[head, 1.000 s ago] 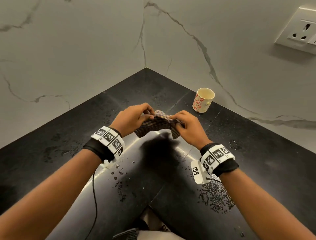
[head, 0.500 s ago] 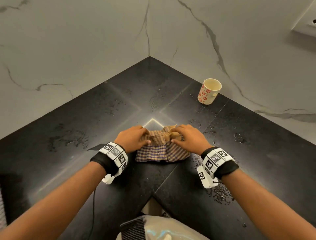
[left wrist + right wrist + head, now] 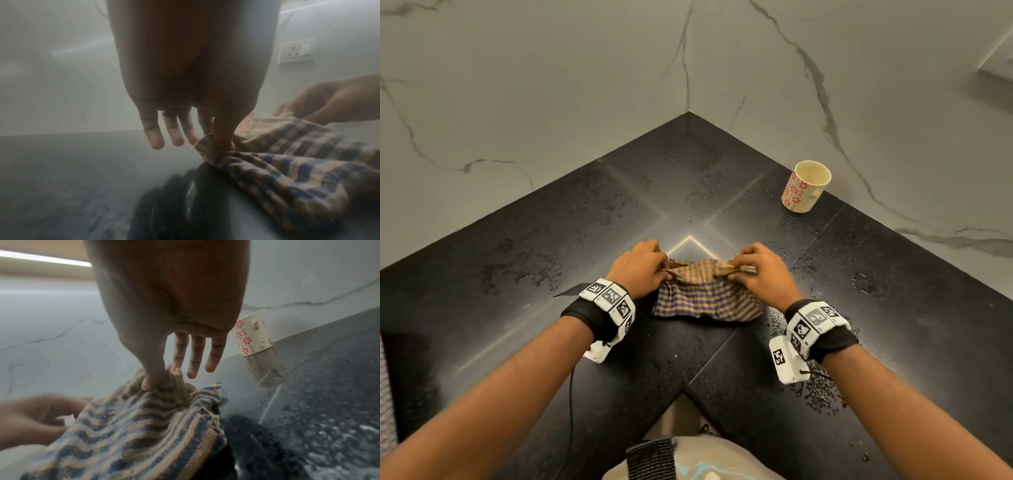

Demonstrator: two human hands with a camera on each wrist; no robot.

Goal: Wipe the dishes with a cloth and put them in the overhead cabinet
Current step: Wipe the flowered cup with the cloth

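A checked tan-and-blue cloth [image 3: 705, 294] lies on the black countertop [image 3: 517, 274], its far edge bunched between my hands. My left hand [image 3: 643, 267] pinches the cloth's left corner [image 3: 213, 146] between thumb and forefinger, the other fingers straight. My right hand [image 3: 760, 270] pinches the right corner [image 3: 164, 379] the same way. A cream mug [image 3: 806, 186] with red flowers stands upright at the back right by the wall, also visible in the right wrist view as the mug [image 3: 252, 337].
Marble walls meet in a corner behind the counter. Water drops [image 3: 822, 394] speckle the counter near my right wrist. A wall socket [image 3: 296, 51] sits on the right wall. The counter's inner corner edge [image 3: 681, 394] is close to my body.
My hands have lowered the cloth from the air to the countertop and spread apart, pulling it wider. The view has tilted down.
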